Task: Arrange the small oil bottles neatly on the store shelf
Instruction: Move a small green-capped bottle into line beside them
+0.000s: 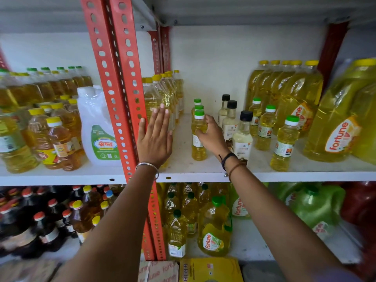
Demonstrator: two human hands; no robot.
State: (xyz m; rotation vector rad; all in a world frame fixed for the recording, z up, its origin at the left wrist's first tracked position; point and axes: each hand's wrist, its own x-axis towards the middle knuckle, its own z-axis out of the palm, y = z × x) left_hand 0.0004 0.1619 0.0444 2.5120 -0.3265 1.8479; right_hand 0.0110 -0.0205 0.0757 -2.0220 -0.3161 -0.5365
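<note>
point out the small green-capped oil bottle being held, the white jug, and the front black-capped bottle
small green-capped yellow oil bottle (198,147), head view, lower body
white plastic jug (95,127), head view, front face
front black-capped clear bottle (242,137), head view, label

The right hand (211,135) covers the right side of the front small oil bottle (198,137), so its label shows only in part. The two green-capped bottles (197,104) behind it are almost fully hidden; only their caps and necks show. The left hand (155,137) hides the lower part of the yellow-capped bottles (162,92) beside the red upright (120,88). The print on the black-capped bottles (242,137) is too small to read. The big Fortune jug (343,123) is cut off by the right edge. The boxes (209,270) at the bottom are cut off too.
</note>
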